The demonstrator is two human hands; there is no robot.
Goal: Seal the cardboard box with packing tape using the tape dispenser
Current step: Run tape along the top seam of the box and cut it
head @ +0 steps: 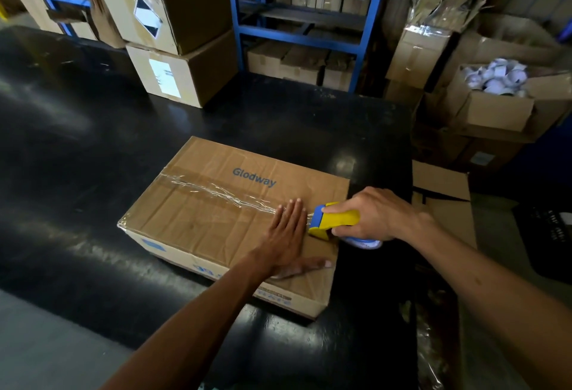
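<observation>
A flat brown cardboard box (216, 204) printed "Glodway" lies on the black table (77, 148). A wrinkled strip of clear tape (216, 193) runs along its top seam from the far left edge toward the near right edge. My left hand (286, 231) lies flat and open on the box top, pressing beside the tape's end. My right hand (376, 214) grips the yellow and blue tape dispenser (332, 221) at the box's right edge, its blue front touching the tape. The tape roll shows partly under my right hand.
Two stacked cardboard boxes (176, 36) stand at the table's far side, with another person's hands on the upper one. Blue metal shelving (303, 30) holds more boxes behind. At right, an open box of white items (495, 80) and flattened cardboard (442, 191) sit beside the table.
</observation>
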